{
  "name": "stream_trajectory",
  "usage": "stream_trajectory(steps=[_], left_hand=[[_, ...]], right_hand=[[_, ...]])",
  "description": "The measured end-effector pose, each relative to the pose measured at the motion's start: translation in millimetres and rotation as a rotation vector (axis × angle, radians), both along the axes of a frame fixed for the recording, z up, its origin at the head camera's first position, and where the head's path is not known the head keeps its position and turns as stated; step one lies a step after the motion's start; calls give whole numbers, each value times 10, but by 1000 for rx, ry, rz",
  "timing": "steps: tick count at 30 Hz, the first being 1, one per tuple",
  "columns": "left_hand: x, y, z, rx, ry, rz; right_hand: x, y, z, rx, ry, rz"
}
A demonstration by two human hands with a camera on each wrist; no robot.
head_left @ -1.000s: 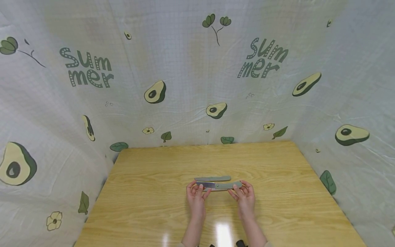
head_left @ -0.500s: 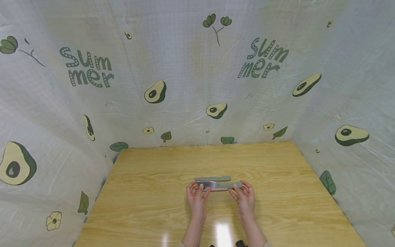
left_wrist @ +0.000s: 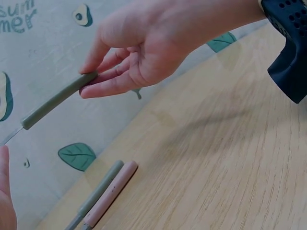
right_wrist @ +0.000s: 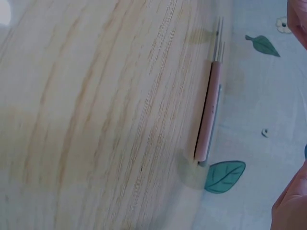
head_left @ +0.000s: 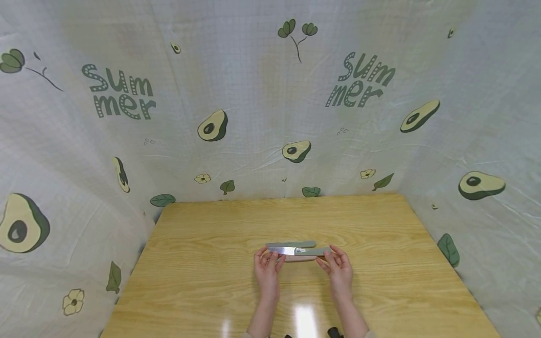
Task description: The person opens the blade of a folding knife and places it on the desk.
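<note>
Both hands hold a knife with a sage-green handle (head_left: 313, 251) level above the table. My left hand (head_left: 267, 274) pinches its shiny blade (head_left: 282, 251) near the tip. At the other end, my right hand (head_left: 340, 274) grips the butt of the handle between thumb and fingers. In the left wrist view, the right hand (left_wrist: 148, 48) pinches that green handle (left_wrist: 57, 100), while only part of the left hand (left_wrist: 5, 211) shows. On the wood beneath lie a second green-handled knife (head_left: 302, 244) and a pink-handled knife (head_left: 302, 258), side by side.
A wood-grain table (head_left: 203, 272) spreads beneath the hands. Around its back and sides hangs a pale cloth (head_left: 253, 84) printed with avocados and leaves. A dark wrist-worn device (left_wrist: 283, 38) sits on the right wrist. Black parts (head_left: 334, 332) show at the front edge.
The held knife has turned a little, and its blade now catches more light. My right hand has slid slightly right along the handle. More of the pink handle below shows.
</note>
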State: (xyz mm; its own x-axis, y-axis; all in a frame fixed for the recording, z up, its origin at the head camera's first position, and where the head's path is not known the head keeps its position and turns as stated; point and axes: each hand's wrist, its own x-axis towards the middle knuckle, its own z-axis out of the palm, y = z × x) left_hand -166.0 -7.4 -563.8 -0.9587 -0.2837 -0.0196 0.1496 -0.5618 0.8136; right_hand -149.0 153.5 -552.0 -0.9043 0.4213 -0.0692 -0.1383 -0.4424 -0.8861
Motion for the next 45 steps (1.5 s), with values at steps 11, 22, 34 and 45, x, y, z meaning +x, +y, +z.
stream_trajectory(steps=[11, 22, 34, 45], left_hand=[[-5, 25, 4, 16, 2, 60], [35, 14, -40, -25, -18, 75], [108, -134, -148, -133, -104, 81], [140, -284, -265, -258, -261, 11]], right_hand=[[-7, 55, 17, 41, -37, -14], [15, 128, -38, 155, -157, 78], [88, 171, -76, 303, -281, 221], [104, 209, -124, 381, -324, 279]])
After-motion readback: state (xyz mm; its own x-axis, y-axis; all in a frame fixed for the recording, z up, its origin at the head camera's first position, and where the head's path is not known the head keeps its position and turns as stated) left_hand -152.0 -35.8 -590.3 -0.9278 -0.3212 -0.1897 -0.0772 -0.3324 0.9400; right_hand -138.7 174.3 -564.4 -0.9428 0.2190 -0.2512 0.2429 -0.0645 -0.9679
